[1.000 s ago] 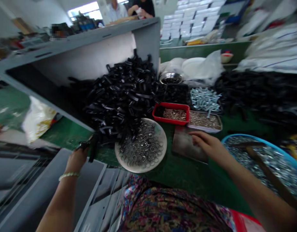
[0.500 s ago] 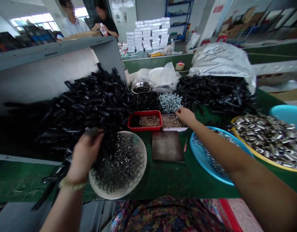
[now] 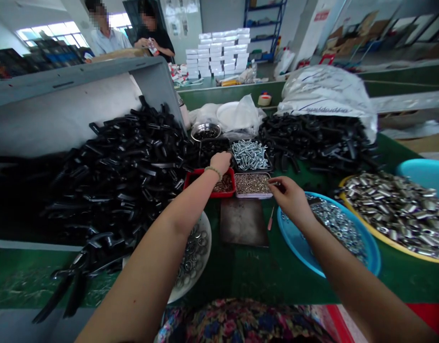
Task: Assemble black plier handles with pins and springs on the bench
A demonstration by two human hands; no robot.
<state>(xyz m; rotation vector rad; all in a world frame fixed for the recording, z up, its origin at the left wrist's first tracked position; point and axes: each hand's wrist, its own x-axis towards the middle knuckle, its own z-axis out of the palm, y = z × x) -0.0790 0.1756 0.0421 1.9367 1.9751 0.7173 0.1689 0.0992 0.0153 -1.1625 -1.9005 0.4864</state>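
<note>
My left hand (image 3: 221, 162) reaches to the near edge of a black tray (image 3: 205, 148) of small black parts. Its fingers are curled downward, and whatever they grip is hidden. Just right of that tray lie silvery screws (image 3: 250, 155) in another tray. My left wrist passes over a red tray (image 3: 189, 180) holding small copper-coloured pieces. Beside the white tray (image 3: 253, 195) of tiny brass-coloured pieces, my right hand (image 3: 290, 196) is closed in a pinch; a small dark thing shows at its fingertips, too small to name.
Black handle-like parts (image 3: 134, 157) fill a grey bin at left. A white bowl (image 3: 205, 257) of rings sits below my left forearm. A metal plate (image 3: 244, 223) and a pink-handled tool (image 3: 270, 222) lie centrally. Blue (image 3: 373, 259) and yellow (image 3: 391, 244) basins of metal parts stand right.
My left hand has moved right and away from me, from above the ring bowl to the black tray. My right hand has drawn back from the screws, toward me and slightly right.
</note>
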